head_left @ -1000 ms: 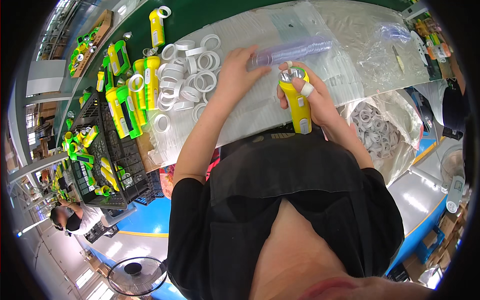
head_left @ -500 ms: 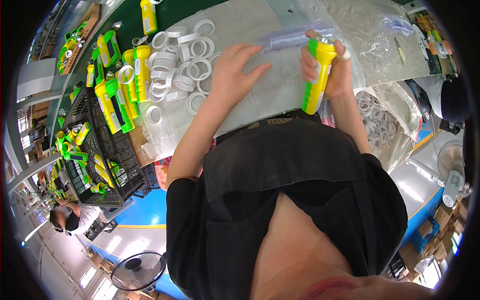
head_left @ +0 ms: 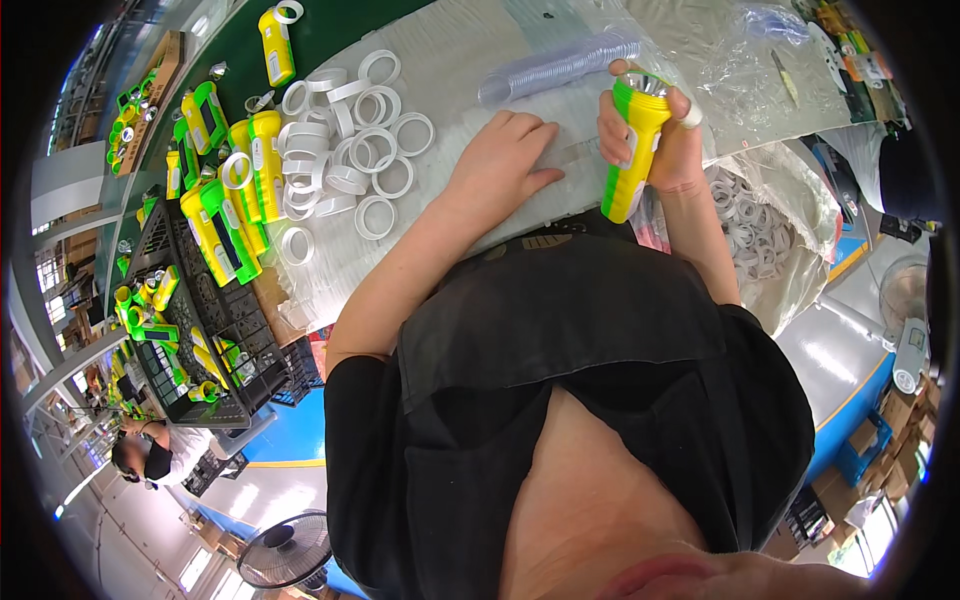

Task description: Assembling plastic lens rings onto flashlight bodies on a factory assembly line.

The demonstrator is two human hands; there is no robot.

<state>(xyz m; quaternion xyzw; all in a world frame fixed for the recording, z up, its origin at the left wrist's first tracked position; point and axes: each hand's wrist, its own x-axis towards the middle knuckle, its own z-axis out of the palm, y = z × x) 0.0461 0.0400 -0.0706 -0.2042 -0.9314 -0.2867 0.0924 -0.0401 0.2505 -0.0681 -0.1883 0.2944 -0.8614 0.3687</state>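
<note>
Pale, wrinkled sheeting covers the tabletop in a bright workshop. The yellow-and-green flashlight is inside the right grip, whose fingers wrap its body just below the silver reflector. Its long axis slants: reflector end away from the wearer and slightly rightward, tail toward the apron. The left grip lies left of the flashlight, apart from it, palm down on the tabletop with thumb and fingers spread; nothing shows in it.

Beyond both grips, a stack of clear plastic discs runs left to right, roughly crosswise to the flashlight; its right end is near the right grip, its left end near the left grip's knuckles. Left of the left grip spreads a pile of white rings, and farther left stand grouped flashlights above a black crate. To the right grip's right, a sack contains more white rings.
</note>
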